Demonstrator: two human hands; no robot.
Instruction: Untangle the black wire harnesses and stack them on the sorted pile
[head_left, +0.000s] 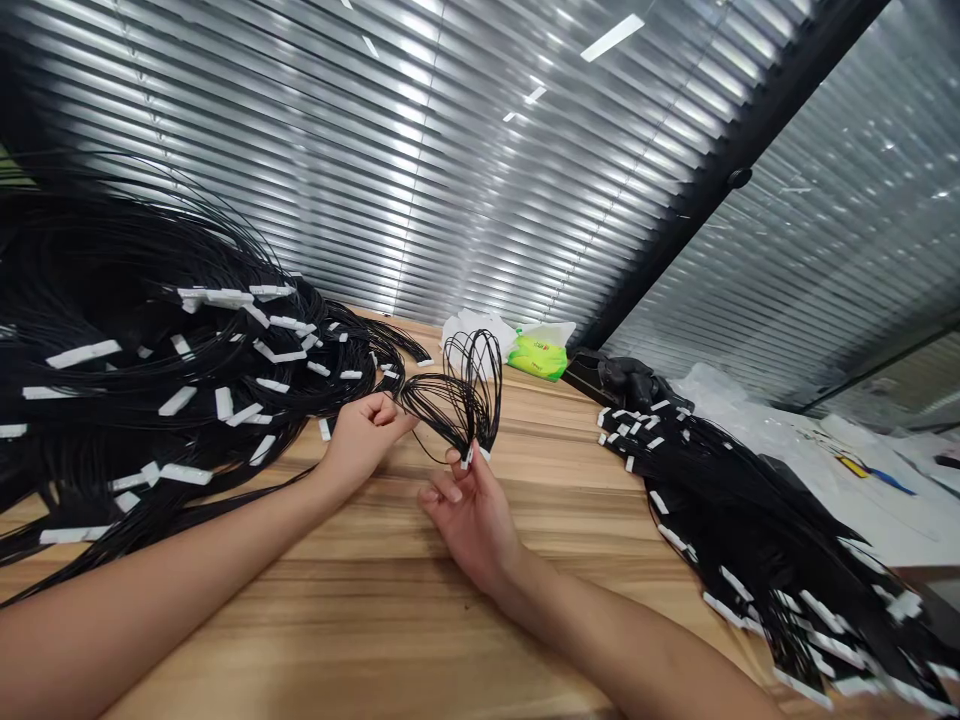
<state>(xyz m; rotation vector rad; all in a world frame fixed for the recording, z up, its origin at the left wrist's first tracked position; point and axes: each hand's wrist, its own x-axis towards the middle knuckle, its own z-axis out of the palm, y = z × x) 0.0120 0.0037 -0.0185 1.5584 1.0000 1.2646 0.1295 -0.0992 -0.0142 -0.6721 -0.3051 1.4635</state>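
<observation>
A looped bundle of thin black wires [448, 398] stands up over the wooden table, its strands fanned into two loops. My right hand [480, 515] pinches its white connector [486, 455] between thumb and fingers at the lower end. My left hand [367, 435] is closed at the left side of the loops, its thumb and forefinger pinching black wire there. The exact strands in that pinch are partly hidden by the fingers. Just beyond my left hand lies a large heap of black cables [150, 340] with white connectors.
A second pile of black cables with white connectors [735, 510] lies on the right. At the back are a green tissue packet [538, 352] and a dark object [634, 382]. Yellow-and-blue tools [874, 472] rest on a white surface [919, 525]. Window blinds [420, 150] rise behind the table [360, 620].
</observation>
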